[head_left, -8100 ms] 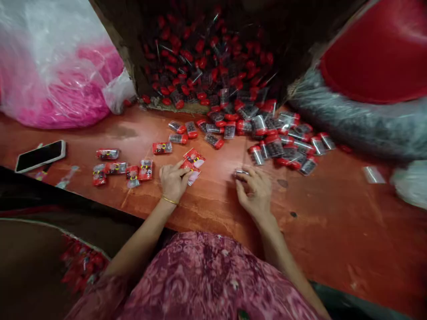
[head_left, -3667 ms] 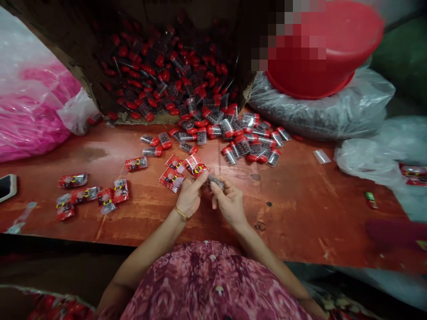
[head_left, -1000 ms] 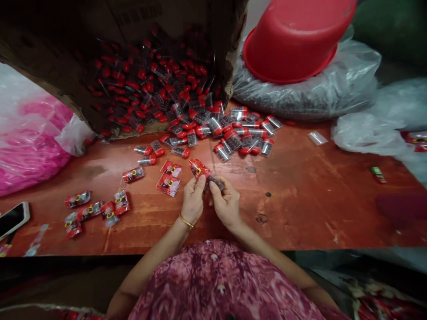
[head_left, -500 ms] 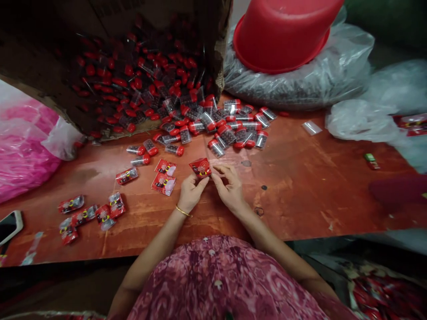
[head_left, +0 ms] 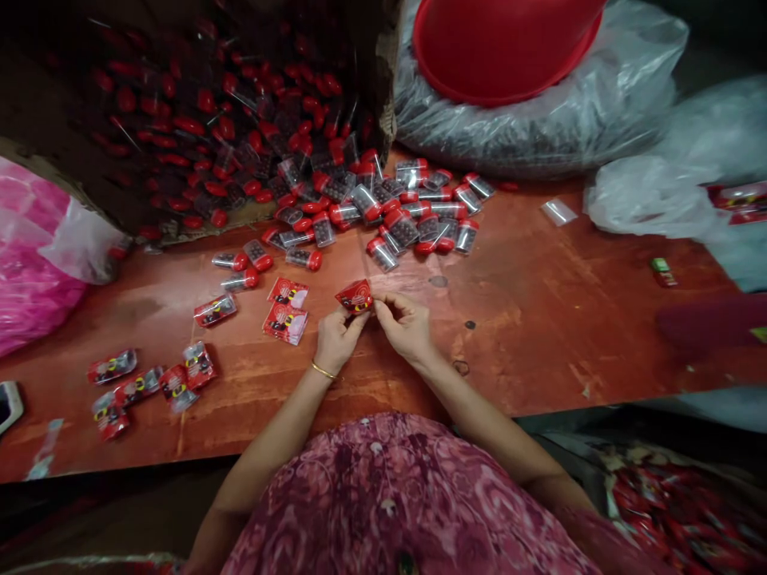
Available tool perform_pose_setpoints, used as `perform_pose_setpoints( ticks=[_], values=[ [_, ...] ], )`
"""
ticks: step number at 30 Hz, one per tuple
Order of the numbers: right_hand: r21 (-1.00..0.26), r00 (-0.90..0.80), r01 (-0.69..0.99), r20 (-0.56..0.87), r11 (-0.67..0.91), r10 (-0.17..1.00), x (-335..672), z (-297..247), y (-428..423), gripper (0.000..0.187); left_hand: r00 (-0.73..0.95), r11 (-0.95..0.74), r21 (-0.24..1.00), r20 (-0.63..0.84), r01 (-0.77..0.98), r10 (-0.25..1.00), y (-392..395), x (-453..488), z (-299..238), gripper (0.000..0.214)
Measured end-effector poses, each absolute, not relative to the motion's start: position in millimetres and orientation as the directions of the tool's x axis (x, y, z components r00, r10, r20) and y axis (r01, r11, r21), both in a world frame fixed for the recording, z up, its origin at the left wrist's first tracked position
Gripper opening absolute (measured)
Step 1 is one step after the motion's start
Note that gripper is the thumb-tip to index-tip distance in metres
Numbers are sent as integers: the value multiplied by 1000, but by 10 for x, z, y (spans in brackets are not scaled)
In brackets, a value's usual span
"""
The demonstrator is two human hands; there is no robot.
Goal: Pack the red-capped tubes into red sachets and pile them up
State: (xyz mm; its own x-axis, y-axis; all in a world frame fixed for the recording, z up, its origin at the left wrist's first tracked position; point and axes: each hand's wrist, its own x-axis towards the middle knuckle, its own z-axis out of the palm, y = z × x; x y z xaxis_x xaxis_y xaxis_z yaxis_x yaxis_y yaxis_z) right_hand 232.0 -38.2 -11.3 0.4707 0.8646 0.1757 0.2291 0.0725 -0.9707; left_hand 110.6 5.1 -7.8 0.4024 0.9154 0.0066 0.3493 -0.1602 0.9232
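Above the middle of the table I hold a small red printed wrapper with yellow and black figures. My left hand is closed on its lower edge, thumb towards me. The fingers of my right hand pinch at the wrapper's right edge; what lies under the fingertips is hidden. Left of my hands lie flat red and pink wrappers. Beyond them are a few clear tubs with red caps, dark pellets inside. Farther left, several tubs in red wrappers lie on their sides.
A cardboard box on its side spills a heap of red-capped tubs onto the table. Behind it, a red basin rests on a filled plastic bag. A pink bag and a phone are at the left.
The view has shifted a little, so the table's things appear slightly higher and more to the left. Both hands keep hold of the wrapper, with hardly any change in grip.
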Motion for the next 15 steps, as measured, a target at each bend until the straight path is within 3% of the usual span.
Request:
perform_pose_setpoints(
  ticks=[6, 12, 15],
  values=[
    [-965, 483, 261, 138, 8, 865, 2329, -259, -366, 15, 397, -172, 930, 30, 326, 917, 46, 1113, -120, 22],
    [-939, 330, 288, 280, 187, 901, 2322, -213, -443, 30, 331, 93, 995, -77, -33, 941, 63, 1180, -37, 32],
    [-946, 286, 270, 257, 180, 923, 2318, -160, -476, 22, 319, 198, 963, -133, -181, 938, 61, 1209, 69, 36]
  ],
)
